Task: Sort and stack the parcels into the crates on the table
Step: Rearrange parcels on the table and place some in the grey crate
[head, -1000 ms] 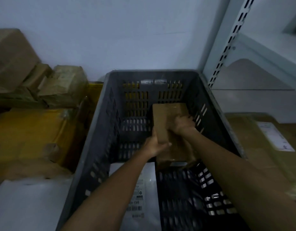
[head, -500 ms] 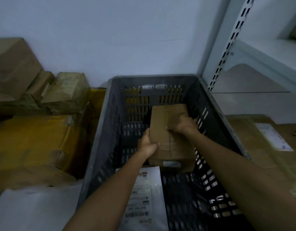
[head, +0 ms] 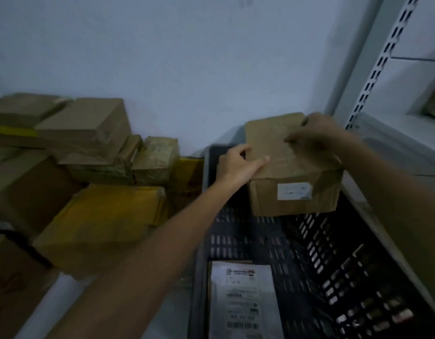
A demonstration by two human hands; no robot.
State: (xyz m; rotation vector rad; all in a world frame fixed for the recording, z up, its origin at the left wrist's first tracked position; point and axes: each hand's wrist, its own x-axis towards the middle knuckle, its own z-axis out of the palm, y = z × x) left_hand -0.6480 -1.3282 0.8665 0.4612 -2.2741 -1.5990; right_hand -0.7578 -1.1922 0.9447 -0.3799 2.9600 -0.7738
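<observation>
A brown cardboard parcel [head: 288, 172] with a small white label on its near face is up at the far end of the dark grey slatted crate [head: 317, 260], above the crate's rim. My left hand [head: 236, 162] grips its left edge, thumb lying over the top. My right hand [head: 317, 133] grips its far right corner from above. A flat white parcel [head: 243, 302] with printed labels lies on the crate floor near me.
Left of the crate is a pile of brown boxes [head: 86, 128], a taped parcel [head: 157, 160] and a yellow padded envelope [head: 108, 223]. A white slotted shelf upright [head: 380, 62] and shelf stand at the right. A pale wall is behind.
Both hands have lifted the brown parcel from low inside the crate up to rim height at its far end. The view has swung left, showing more of the pile.
</observation>
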